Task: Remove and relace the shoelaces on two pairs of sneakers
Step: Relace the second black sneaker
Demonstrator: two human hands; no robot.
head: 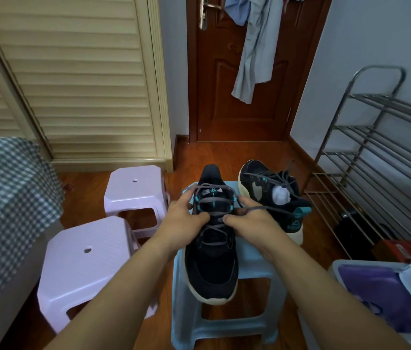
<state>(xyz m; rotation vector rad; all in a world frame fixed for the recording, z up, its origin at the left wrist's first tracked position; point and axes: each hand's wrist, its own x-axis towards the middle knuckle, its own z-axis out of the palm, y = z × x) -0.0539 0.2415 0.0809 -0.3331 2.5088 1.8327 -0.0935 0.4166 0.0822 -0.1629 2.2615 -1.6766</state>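
Both hands meet over the middle of a black sneaker that lies toe-toward-the-camera on a pale blue stool. The left hand curls round the shoe's left flank, thumb pressed onto a grey lace crossing the tongue, fingers reaching up beside the collar. The right hand grips the opposite flank, thumb tip meeting the left thumb at the same crossing, and a loose run of lace passes over its knuckles toward the right.

Nearer than the grip, the shoe's toe and cream sole overhang the stool's front edge. Below and to the right of the grip, a grey bin with a purple lid sits at the frame's corner.

Just right of the grip and slightly beyond, the second sneaker rests on the same stool, heel toward the camera, laces slack, a white wad stuffed inside. Left of the grip stand two lilac stools, with a checked cloth further left.

Beyond and right, a metal shoe rack stands against the wall. Straight ahead, a brown door with hung clothes; left of it, louvred closet doors.
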